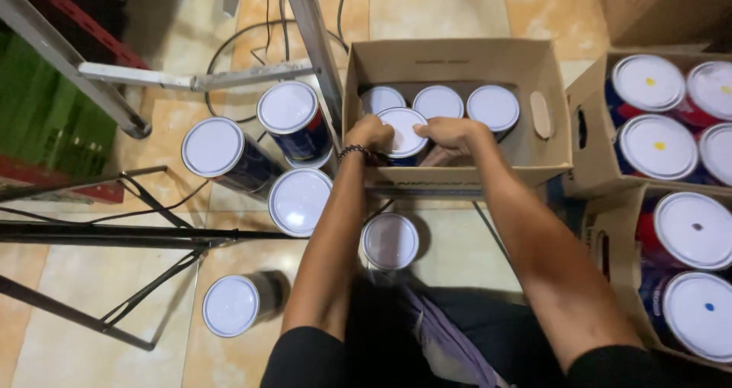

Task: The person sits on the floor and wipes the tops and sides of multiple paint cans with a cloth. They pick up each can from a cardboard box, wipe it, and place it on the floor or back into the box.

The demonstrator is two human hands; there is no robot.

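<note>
Head view, warehouse floor.

— What do we have between our hands?

— Both of ours are clamped on one white-lidded can (402, 123). Our left hand (371, 133), a beaded bracelet (352, 152) at its wrist, presses the can's left flank, and our right hand (451, 133) closes on the opposite side. The fingers are curled tight, with nothing slack in either hold.

— And where does that can sit?

— Inside the open cardboard box (457, 56), at the front wall, near its left corner. Just beyond the grip stands a row of three like cans (438, 101), lids up, against the far wall. To the right of the grip the box floor shows bare.

— Which step do we call it?

— We judge it the seating of a can in the front row. Whether its base already touches the bottom we cannot tell, since our hands hide it.

— What does the next move ask of us?

— A level can, we reckon, kept off the rear row, and fingers drawn straight up past the near flap. Further cans are close by: loose cans (299, 201) stand on the tiles left of and behind the grip, beside a metal stand (316, 45).

— Anything else in frame?

— Filled boxes (587, 129) stand well to the right of our grip.
</note>
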